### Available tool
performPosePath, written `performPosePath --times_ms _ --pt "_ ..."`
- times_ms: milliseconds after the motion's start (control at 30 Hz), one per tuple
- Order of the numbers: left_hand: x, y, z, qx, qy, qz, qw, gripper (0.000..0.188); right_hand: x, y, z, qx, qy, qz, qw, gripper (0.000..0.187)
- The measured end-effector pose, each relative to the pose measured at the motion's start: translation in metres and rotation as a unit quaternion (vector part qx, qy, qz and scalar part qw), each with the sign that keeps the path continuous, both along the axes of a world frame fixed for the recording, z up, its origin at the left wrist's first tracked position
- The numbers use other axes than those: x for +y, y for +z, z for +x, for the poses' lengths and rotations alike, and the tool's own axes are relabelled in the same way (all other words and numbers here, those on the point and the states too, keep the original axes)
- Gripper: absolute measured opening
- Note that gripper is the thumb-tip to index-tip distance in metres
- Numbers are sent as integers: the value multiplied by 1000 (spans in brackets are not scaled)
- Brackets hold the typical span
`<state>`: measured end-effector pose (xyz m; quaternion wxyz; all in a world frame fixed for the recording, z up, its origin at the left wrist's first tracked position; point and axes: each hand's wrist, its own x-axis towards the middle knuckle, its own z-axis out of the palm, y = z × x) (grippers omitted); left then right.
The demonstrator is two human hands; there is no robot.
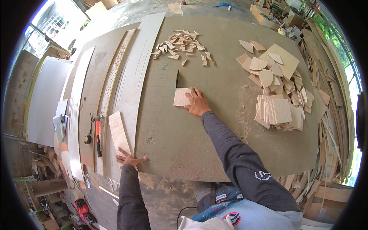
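My right hand (pixel 198 102) rests at the right edge of a small, pale plywood square (pixel 180 98), its fingers bent over the wood and gripping it. Just beyond the square's far left corner stands a thin, dark upright blade (pixel 177 78) in the tabletop. My left hand (pixel 130 158) is open, thumb and fingers spread, on the near end of a longer plywood strip (pixel 119 128). That strip lies at a slant on a grey board (pixel 134 96). What is under my left palm is hidden.
Small wooden wedges (pixel 184 42) lie scattered at the far side. A stack of plywood squares (pixel 274 110) and curved offcuts (pixel 265 76) covers the right. A hammer (pixel 98 136) and tape measure (pixel 87 138) lie left. The brown table's near edge (pixel 184 180) faces me.
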<state>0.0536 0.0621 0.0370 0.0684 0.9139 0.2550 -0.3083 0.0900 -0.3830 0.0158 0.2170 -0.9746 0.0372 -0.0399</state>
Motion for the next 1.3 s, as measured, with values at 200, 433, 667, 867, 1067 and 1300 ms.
performPosePath --times_ms 200,433,667,867,1067,1300 --pt "-1 0 -1 -7 6 -10 1000 179 -1 -3 -1 4 10 1 1000 63" --pt "-3 1 0 -2 3 5 1000 178 -1 -5 -5 10 22 0 1000 65" --pt "1 -3 -1 -4 -1 0 1000 178 0 -2 -4 11 21 -6 1000 64" --pt "-2 -2 0 5 1 8 1000 177 -1 0 -3 16 19 -19 1000 63" --pt "0 -2 -2 -7 -1 -1 1000 178 0 7 4 35 1 -26 999 63" --pt "0 -2 -1 -5 -4 1 1000 179 0 -5 -5 0 16 -19 1000 63"
